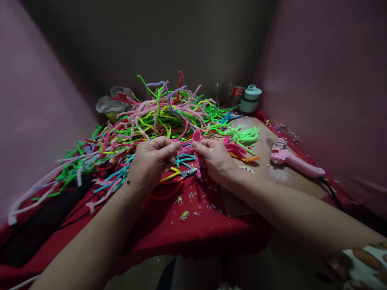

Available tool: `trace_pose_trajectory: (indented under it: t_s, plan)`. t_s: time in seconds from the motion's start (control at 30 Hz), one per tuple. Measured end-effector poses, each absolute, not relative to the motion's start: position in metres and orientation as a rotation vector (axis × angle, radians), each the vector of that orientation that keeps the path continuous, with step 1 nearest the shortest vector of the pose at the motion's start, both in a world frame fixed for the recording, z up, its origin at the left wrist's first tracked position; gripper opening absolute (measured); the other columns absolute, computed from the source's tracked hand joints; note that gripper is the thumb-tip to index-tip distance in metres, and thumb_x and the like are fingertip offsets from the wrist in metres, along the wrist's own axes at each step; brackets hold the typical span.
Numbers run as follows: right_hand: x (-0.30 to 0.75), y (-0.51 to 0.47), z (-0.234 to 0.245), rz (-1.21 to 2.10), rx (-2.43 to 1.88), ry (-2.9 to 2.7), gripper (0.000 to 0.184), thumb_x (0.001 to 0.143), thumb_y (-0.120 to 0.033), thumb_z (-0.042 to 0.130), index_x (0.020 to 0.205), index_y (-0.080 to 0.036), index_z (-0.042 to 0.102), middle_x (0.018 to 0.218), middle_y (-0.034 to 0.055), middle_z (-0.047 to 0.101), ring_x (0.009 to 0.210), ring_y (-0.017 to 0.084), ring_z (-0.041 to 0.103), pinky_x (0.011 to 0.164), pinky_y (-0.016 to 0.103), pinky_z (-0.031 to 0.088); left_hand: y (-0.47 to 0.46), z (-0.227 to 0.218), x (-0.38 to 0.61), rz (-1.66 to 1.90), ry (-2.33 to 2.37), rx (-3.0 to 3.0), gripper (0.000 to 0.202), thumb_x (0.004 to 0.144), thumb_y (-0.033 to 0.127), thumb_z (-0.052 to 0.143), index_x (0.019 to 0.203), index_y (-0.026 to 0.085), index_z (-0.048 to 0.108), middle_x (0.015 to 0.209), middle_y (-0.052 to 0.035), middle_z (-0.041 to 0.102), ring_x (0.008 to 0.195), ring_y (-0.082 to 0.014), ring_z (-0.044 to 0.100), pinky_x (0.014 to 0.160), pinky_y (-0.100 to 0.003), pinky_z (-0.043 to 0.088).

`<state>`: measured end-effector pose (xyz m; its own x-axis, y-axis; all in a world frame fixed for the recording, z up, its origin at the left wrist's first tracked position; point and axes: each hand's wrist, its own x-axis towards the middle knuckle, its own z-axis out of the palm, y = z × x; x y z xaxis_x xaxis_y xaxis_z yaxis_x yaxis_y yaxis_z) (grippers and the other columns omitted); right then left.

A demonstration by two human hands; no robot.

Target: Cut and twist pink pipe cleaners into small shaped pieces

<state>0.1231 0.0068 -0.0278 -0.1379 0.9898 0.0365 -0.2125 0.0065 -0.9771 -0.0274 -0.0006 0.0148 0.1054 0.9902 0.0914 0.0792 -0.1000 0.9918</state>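
My left hand and my right hand meet over the red-covered table, fingers pinched. Between them runs a pink pipe cleaner; the right hand pinches its bent upper end, and a loose tail hangs down below it. The left hand's fingertips close on the other end near the middle. Just under the hands lie small scissors. Behind them spreads a big tangled pile of pipe cleaners in green, pink, yellow, blue and purple.
A pink glue gun with a black cord lies on a cardboard sheet at the right. Bent green and pink pieces sit on the cardboard. A teal jar stands at the back corner; a crumpled bag lies behind the pile.
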Motion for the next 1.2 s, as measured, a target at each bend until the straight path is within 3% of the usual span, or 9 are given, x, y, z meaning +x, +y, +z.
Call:
trace_pose_trajectory:
  t_s: [0.13,0.23,0.3,0.47,0.67,0.8,1.0,1.2]
  plan:
    - [0.126,0.011,-0.026,1.386,-0.889,-0.867,0.029,0.074,-0.030,0.062,0.058,-0.019,0.040,0.043,-0.0087,0.034,0.036,0.004,0.027,0.038,0.022,0.018,0.009,0.011,-0.032,1.395,1.093,1.214,0.016,0.070,0.024,0.065,0.067,0.014,0.053,0.052,0.0053,0.048,0.037,-0.0013,0.035,0.038,-0.015,0.024]
    - [0.124,0.012,-0.027,1.426,-0.808,-0.817,0.028,0.071,-0.029,0.065,0.058,-0.018,0.042,0.042,-0.0092,0.034,0.036,0.004,0.026,0.038,0.021,0.016,0.007,0.005,-0.025,1.042,1.137,1.332,0.019,0.066,0.026,0.070,0.074,0.013,0.059,0.059,0.0021,0.054,0.043,-0.0034,0.042,0.039,-0.015,0.027]
    - [0.122,0.011,-0.028,1.459,-0.764,-0.814,0.030,0.067,-0.032,0.069,0.058,-0.018,0.044,0.042,-0.0096,0.033,0.036,0.004,0.026,0.037,0.021,0.017,0.003,0.001,-0.016,0.875,1.116,1.354,0.025,0.065,0.029,0.072,0.081,0.014,0.062,0.059,0.0031,0.053,0.043,-0.0029,0.040,0.038,-0.015,0.026]
    - [0.120,0.008,-0.032,1.564,-0.701,-0.909,0.034,0.067,-0.039,0.068,0.056,-0.017,0.046,0.043,-0.0076,0.038,0.037,0.005,0.033,0.038,0.022,0.020,0.000,-0.004,-0.009,0.797,1.056,1.277,0.022,0.073,0.034,0.064,0.067,0.014,0.057,0.041,0.0076,0.031,0.035,-0.0026,0.020,0.035,-0.018,0.012]
    - [0.120,0.005,-0.028,1.554,-0.693,-0.970,0.030,0.066,-0.039,0.070,0.060,-0.016,0.052,0.045,-0.0061,0.045,0.040,0.005,0.035,0.041,0.022,0.022,0.002,-0.008,-0.016,0.824,0.988,1.287,0.020,0.071,0.032,0.067,0.074,0.015,0.058,0.047,0.0063,0.039,0.038,-0.0030,0.027,0.037,-0.018,0.016]
    - [0.121,0.005,-0.028,1.594,-0.664,-0.969,0.027,0.065,-0.034,0.071,0.060,-0.016,0.052,0.048,-0.0058,0.046,0.041,0.006,0.037,0.041,0.023,0.024,0.003,-0.007,-0.015,0.866,0.938,1.289,0.021,0.074,0.030,0.064,0.064,0.015,0.053,0.044,0.0069,0.034,0.036,-0.0031,0.025,0.037,-0.018,0.015]
    - [0.124,0.008,-0.027,1.622,-0.701,-0.848,0.031,0.067,-0.041,0.067,0.059,-0.016,0.050,0.052,-0.0037,0.050,0.043,0.008,0.040,0.043,0.024,0.027,0.004,-0.005,-0.016,0.810,0.902,1.216,0.021,0.074,0.028,0.063,0.061,0.015,0.051,0.040,0.0068,0.035,0.033,-0.0037,0.024,0.034,-0.019,0.014]
    - [0.125,0.005,-0.022,1.513,-0.695,-0.954,0.022,0.063,-0.032,0.072,0.064,-0.015,0.057,0.052,-0.0058,0.047,0.045,0.005,0.035,0.044,0.022,0.024,0.003,-0.007,-0.016,0.805,0.959,1.273,0.023,0.074,0.030,0.062,0.060,0.015,0.051,0.040,0.0064,0.038,0.032,-0.0040,0.026,0.034,-0.019,0.017]
